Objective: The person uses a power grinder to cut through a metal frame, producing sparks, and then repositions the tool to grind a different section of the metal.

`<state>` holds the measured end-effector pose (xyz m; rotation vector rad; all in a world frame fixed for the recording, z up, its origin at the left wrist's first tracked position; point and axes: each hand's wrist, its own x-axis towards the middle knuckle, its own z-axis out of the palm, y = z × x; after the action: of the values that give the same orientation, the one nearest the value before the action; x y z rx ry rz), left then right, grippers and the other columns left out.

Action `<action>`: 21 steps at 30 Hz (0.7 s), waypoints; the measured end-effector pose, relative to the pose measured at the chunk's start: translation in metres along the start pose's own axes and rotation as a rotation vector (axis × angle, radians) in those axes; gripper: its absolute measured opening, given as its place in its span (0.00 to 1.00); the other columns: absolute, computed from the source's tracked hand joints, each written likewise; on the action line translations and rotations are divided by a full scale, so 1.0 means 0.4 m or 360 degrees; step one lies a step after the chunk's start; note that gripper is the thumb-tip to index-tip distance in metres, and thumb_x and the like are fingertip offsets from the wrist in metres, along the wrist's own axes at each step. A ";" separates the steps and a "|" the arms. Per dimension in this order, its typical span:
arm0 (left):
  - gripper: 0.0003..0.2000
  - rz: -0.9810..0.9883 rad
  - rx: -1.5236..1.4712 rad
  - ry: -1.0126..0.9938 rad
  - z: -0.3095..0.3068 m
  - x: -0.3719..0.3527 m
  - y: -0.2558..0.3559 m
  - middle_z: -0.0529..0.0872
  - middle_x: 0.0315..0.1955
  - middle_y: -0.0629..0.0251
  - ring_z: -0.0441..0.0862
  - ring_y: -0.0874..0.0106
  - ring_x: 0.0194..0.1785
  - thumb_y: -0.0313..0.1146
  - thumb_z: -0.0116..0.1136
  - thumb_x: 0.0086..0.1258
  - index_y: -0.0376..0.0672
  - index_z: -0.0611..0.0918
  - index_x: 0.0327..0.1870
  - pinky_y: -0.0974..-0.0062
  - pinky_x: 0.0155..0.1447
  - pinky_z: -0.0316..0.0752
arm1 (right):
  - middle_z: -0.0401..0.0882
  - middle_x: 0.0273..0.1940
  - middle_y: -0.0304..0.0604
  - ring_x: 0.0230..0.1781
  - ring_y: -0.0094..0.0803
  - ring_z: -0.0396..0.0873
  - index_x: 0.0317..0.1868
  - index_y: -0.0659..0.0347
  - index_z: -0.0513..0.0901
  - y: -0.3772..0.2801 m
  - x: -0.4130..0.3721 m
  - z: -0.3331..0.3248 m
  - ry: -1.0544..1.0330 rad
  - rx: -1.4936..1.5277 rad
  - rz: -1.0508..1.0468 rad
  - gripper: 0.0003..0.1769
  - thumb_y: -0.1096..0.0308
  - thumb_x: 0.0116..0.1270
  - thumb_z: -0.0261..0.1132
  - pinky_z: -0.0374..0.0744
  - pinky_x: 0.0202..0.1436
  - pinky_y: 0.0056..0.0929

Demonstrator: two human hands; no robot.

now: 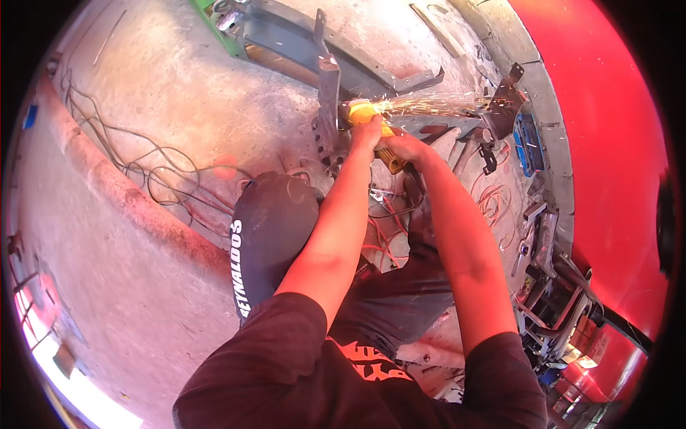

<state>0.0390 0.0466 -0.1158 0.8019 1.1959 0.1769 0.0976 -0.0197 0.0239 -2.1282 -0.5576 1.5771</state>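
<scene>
Both your left hand (366,135) and right hand (406,146) are closed around the yellow grinder (364,113), beside the upright metal bar (329,100); sparks (436,104) cross the gap rightward.

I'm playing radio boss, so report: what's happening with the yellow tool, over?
Left hand and right hand on yellow grinder. Sparks streaming rightward. Metal bracket near spray's end.

Both hands (386,139) hold a sparking yellow grinder (365,113).
</scene>
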 end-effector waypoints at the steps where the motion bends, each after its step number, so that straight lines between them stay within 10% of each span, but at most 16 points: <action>1: 0.35 -0.0004 0.0003 0.0066 0.008 0.013 -0.006 0.84 0.57 0.43 0.86 0.57 0.57 0.53 0.63 0.69 0.24 0.79 0.63 0.62 0.58 0.80 | 0.85 0.53 0.41 0.49 0.31 0.82 0.69 0.58 0.77 -0.001 -0.002 0.001 -0.0043 0.0014 -0.0001 0.36 0.56 0.61 0.72 0.78 0.53 0.32; 21: 0.33 -0.0062 0.0026 0.0091 0.006 0.043 -0.022 0.87 0.57 0.49 0.87 0.62 0.56 0.52 0.66 0.68 0.27 0.83 0.60 0.65 0.57 0.80 | 0.83 0.57 0.45 0.54 0.32 0.81 0.74 0.63 0.72 0.006 0.007 -0.002 0.0055 -0.0106 0.0048 0.42 0.55 0.61 0.73 0.78 0.56 0.33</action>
<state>0.0453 0.0482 -0.1341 0.7920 1.2674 0.1591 0.0994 -0.0205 0.0207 -2.2180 -0.5767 1.5550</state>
